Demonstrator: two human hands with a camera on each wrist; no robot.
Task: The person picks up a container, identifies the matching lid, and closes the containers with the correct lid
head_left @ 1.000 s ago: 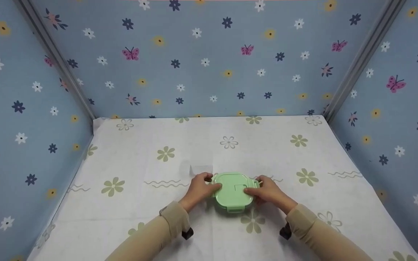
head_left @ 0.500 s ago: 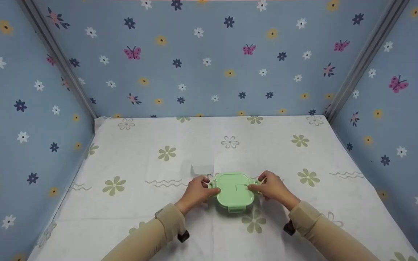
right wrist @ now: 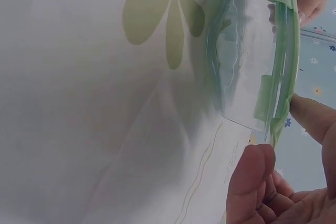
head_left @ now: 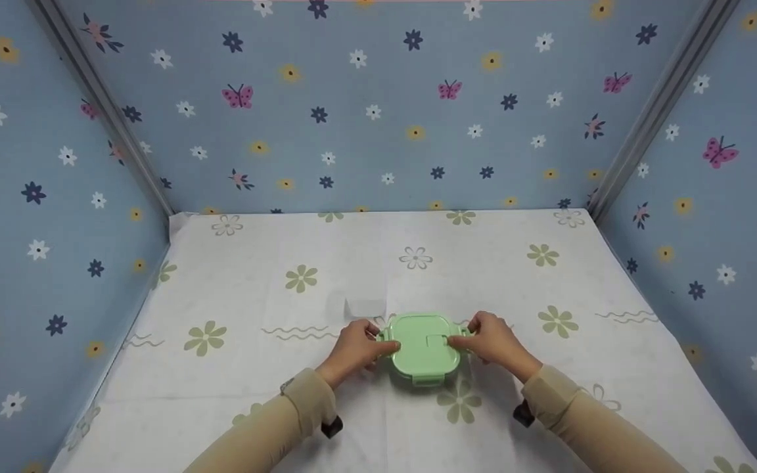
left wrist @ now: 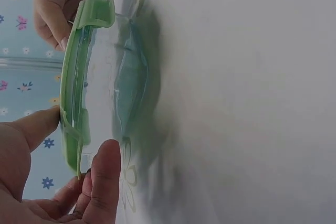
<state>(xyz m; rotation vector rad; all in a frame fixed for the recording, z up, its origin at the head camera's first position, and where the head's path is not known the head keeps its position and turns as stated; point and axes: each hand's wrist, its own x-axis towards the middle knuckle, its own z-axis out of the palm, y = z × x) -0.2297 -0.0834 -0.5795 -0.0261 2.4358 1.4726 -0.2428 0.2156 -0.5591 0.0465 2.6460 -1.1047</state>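
Note:
A lunch box with a pale green lid (head_left: 426, 345) and a clear body (right wrist: 244, 51) sits on the cloth before me. My left hand (head_left: 355, 348) is at its left side, thumb on the lid's edge and fingers curled by the side latch (left wrist: 79, 153). Mirroring it, my right hand (head_left: 493, 341) holds the right side, its thumb pressing the lid near the small flap and its fingertips at the right latch (right wrist: 274, 129). Both side latches stick outward. The front latch (head_left: 428, 380) is folded down against the body. In both wrist views the lid lies on the rim.
Behind the box, a small transparent piece (head_left: 365, 307) rests on the white flowered cloth (head_left: 221, 269). Blue patterned walls (head_left: 378, 92) enclose the table at the back and sides, with grey posts (head_left: 106, 105) in the corners.
My right thumb has slid outward from the lid's middle toward its right edge. The left hand has dropped slightly lower along the left side. The box has stayed in place.

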